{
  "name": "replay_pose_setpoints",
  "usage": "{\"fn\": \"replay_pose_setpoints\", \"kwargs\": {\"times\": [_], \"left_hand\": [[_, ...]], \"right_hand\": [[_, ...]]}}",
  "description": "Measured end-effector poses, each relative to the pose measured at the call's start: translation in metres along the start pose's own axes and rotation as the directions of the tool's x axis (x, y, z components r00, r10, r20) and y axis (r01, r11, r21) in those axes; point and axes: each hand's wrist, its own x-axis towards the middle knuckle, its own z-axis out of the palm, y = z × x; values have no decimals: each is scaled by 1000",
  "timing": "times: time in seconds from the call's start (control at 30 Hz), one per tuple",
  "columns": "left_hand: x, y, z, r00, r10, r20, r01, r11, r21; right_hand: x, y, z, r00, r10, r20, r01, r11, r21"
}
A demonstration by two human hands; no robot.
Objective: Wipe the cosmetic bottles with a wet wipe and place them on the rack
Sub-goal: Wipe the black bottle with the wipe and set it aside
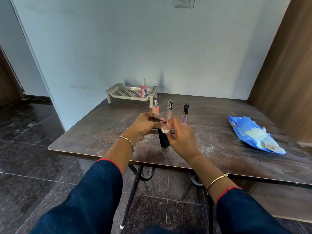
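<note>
1. At the far left of the dark wooden table (94, 125), against the wall, stands a beige plastic rack (128, 93) with a perforated floor. One pink pump bottle (143, 89) stands upright in it, toward its right end.
2. Just in front of the rack's right leg, a short pink spray bottle (155, 109) stands on the table, its base hidden behind the left hand.
3. The left hand (146, 125) hovers above the table, fingers curled shut around the top of a black bottle (163, 140), which hangs upright with its lower end close to the table; whether it touches the top is hard to tell.
4. A small crumpled wet wipe (165, 131) sits against the upper part of the black bottle, between the two hands.
5. A slim clear tube with a black cap (169, 110) stands upright just behind the hands, and a lilac tube with a black cap (185, 114) stands to its right.
6. The right hand (181, 138) meets the left, fingertips pinched on the wipe and pressing it to the bottle.
7. Well apart, near the right edge of the table, lies a blue wet-wipe packet (249, 132), opened, with white wipes showing.
</note>
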Motion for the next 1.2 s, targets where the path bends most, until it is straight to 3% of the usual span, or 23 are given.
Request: {"fn": "replay_pose_setpoints", "kwargs": {"times": [0.1,0.23,0.33,0.47,0.67,0.77,0.9,1.07,1.2], "left_hand": [[1,-2,-2,1000,0,-25,0,1000,-8],[2,-2,-5,1000,13,-16,-13,1000,18],[1,-1,-4,1000,17,-12,-16,1000,22],[0,-1,-3,1000,-6,-22,6,1000,13],[-2,4,1,1000,17,-13,-15,993,118],[-1,7,6,999,34,1,-34,990,135],[0,10,14,999,46,7,-46,985,168],[1,8,19,998,66,-16,-61,971,233],[3,7,18,997,66,-50,-52,968,245]], "right_hand": [[-11,5,-1,980,-125,152,146,980,-133],[-33,17,-3,931,-231,284,282,947,-156],[-34,21,-4,948,-157,277,194,975,-112],[-13,12,-6,993,-3,122,2,1000,10],[1,0,-5,998,-55,2,54,982,-181],[-6,3,-5,997,-69,25,72,980,-186],[-25,11,-5,981,-103,163,131,977,-169],[-40,24,-10,967,58,247,-45,997,-58],[-28,25,-17,973,134,188,-137,990,3]]}}
